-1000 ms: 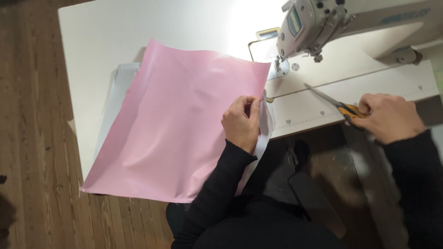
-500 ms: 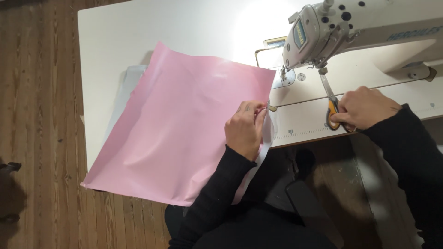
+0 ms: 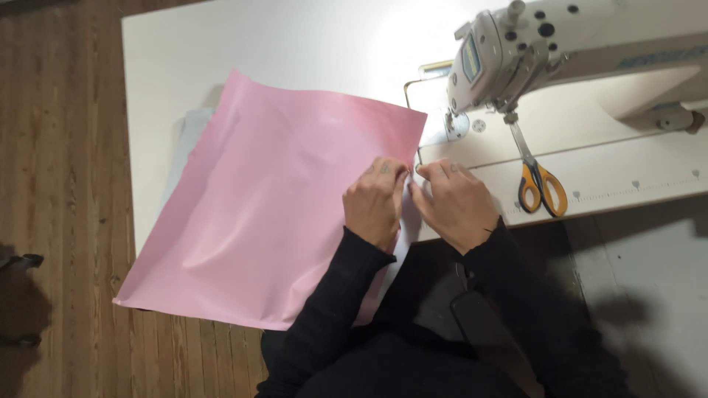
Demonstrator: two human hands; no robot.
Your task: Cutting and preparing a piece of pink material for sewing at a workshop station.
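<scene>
A large sheet of shiny pink material [image 3: 273, 206] lies across the white table [image 3: 251, 51] and hangs over its near edge. My left hand [image 3: 376, 200] rests on the sheet's right edge with its fingers curled on it. My right hand [image 3: 451, 203] is close beside it, pinching the same edge where a pale underlayer shows. Both hands sit just in front of the needle area of the white sewing machine [image 3: 560, 51]. Yellow-handled scissors [image 3: 538, 180] lie on the machine bed to the right of my right hand, untouched.
A pale grey-blue piece [image 3: 190, 136] pokes out from under the pink sheet's left side. Wooden floor [image 3: 59, 184] lies left of the table. My dark-clothed lap fills the bottom centre. A dark object [image 3: 18, 262] sits at the far left edge.
My right hand has put the scissors down on the machine bed and moved left to join my left hand on the pink sheet's edge. The view has shifted slightly.
</scene>
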